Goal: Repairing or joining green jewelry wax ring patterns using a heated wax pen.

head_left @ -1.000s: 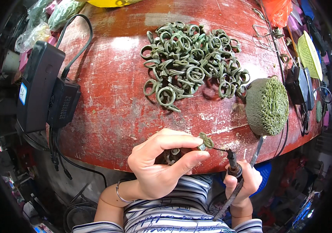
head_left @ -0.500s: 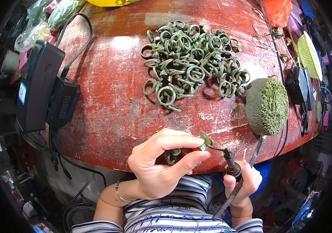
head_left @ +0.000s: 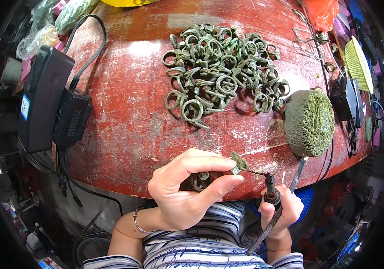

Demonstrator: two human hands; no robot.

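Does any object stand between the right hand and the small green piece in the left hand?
Only the thin-tipped tool in the right hand reaches into that gap toward the green piece; nothing else visible blocks it.

The red table (head_left: 124,143) looks scuffed and glossy; the rings (head_left: 212,67) at top centre, matt and waxy — the lump (head_left: 316,123) at right, rough and ridged. Lower left, a shiny metal bangle (head_left: 137,224); bottom centre, a cloth shirt (head_left: 192,242).

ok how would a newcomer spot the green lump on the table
Find the red table, then its right side, beyond the right hand. The green lump sits there, right of the heap of green rings. It is far bulkier than any ring, with a deeply wrinkled face.
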